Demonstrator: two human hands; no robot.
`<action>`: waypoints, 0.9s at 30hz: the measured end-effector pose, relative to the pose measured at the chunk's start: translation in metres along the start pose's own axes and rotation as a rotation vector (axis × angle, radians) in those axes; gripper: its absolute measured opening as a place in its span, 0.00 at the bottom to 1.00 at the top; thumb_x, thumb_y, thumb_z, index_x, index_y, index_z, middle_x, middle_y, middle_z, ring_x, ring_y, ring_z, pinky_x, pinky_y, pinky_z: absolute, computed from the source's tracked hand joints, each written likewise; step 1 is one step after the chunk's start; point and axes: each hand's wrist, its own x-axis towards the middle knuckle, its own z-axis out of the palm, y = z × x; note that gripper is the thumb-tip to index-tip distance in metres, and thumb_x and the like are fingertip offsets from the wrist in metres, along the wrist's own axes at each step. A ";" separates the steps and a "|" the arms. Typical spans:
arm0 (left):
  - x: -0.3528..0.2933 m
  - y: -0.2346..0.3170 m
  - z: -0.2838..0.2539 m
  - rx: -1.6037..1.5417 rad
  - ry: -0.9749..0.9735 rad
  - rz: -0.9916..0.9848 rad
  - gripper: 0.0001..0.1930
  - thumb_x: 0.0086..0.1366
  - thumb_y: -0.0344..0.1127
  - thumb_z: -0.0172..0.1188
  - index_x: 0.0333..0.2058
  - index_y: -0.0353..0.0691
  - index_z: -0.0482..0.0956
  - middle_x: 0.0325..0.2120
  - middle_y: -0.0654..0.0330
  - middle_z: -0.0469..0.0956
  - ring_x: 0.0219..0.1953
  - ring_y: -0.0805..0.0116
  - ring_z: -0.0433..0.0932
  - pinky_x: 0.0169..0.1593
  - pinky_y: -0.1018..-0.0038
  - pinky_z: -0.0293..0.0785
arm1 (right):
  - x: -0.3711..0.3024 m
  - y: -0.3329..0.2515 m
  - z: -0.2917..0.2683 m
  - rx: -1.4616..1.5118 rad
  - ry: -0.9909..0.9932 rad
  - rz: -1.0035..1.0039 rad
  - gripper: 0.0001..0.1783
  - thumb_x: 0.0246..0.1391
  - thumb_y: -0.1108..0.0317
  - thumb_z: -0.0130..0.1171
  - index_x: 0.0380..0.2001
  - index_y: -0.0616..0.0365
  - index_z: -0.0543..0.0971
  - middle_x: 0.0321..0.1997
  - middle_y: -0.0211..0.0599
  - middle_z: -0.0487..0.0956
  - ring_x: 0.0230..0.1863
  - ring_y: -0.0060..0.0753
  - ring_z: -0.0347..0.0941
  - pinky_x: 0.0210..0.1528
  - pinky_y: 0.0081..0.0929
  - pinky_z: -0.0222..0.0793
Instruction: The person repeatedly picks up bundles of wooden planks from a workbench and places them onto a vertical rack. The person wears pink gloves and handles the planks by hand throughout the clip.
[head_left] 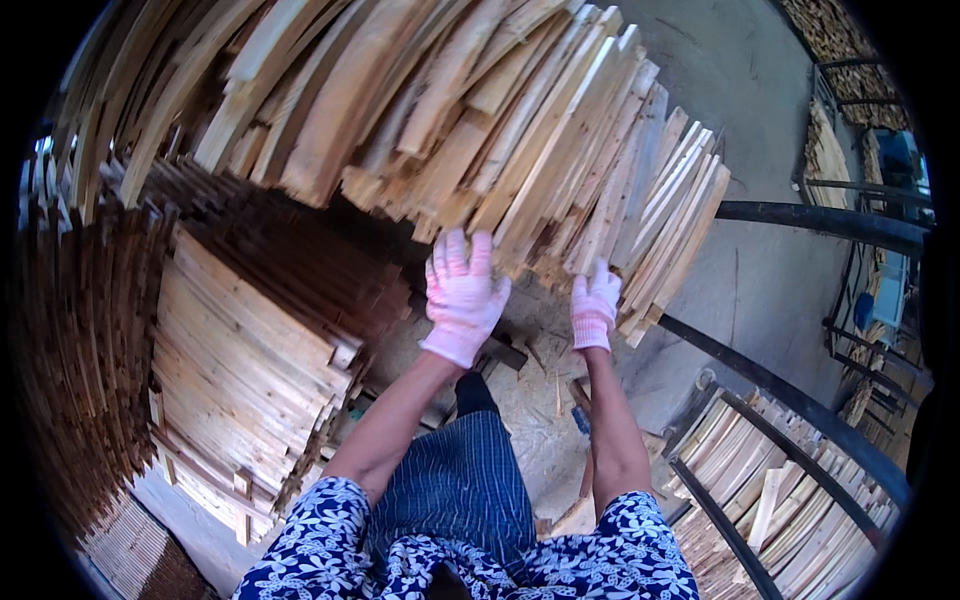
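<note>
- Left hand (462, 295), in a pink knit glove: fingers spread and straight, palm pressed flat against the lower ends of the slat stack (520, 120); nothing gripped.
- Right hand (595, 308), same glove: fingers loosely curled upward, fingertips touching the slat ends just right of the left hand; whether a slat is pinched cannot be told.
- Slat stack: pale, rough-sawn wooden strips, long and thin, packed face to face, cut ends uneven and stepped; filling the upper middle of the view, directly above both hands.
- Both forearms bare, raised nearly straight toward the stack, wrists level, left one wider apart from the body; short floral sleeves (320, 540) blue and white, below the stack.
- Lower pile (250, 370): similar flat boards laid in tidy layers, darker and weathered, left of and below the stack.
- Dark metal rack (790, 400): round tubular rails, right of and below the stack, holding more pale slats.
- Concrete floor (740, 270): grey, smooth, right of the stack; sawdust and offcuts beneath the hands.
</note>
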 end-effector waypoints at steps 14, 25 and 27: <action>0.053 0.029 0.093 0.471 -0.042 0.014 0.45 0.61 0.35 0.63 0.74 0.58 0.51 0.54 0.49 0.69 0.51 0.43 0.73 0.50 0.50 0.77 | 0.078 0.034 -0.005 0.523 -0.059 0.212 0.57 0.49 0.57 0.75 0.74 0.64 0.54 0.58 0.56 0.77 0.60 0.45 0.76 0.60 0.41 0.72; 0.066 0.001 0.048 -0.336 -0.471 -0.356 0.41 0.55 0.42 0.74 0.65 0.41 0.65 0.56 0.44 0.73 0.58 0.49 0.74 0.54 0.56 0.79 | 0.005 -0.015 -0.101 1.103 -0.370 0.289 0.21 0.59 0.64 0.66 0.51 0.57 0.71 0.37 0.34 0.79 0.32 0.27 0.77 0.29 0.25 0.76; 0.048 0.019 -0.009 -0.797 -0.833 -0.636 0.42 0.56 0.41 0.74 0.66 0.38 0.63 0.52 0.50 0.75 0.54 0.58 0.77 0.55 0.61 0.78 | -0.063 -0.006 -0.096 1.418 -0.413 0.460 0.20 0.61 0.65 0.64 0.52 0.55 0.69 0.39 0.30 0.76 0.31 0.24 0.76 0.31 0.23 0.76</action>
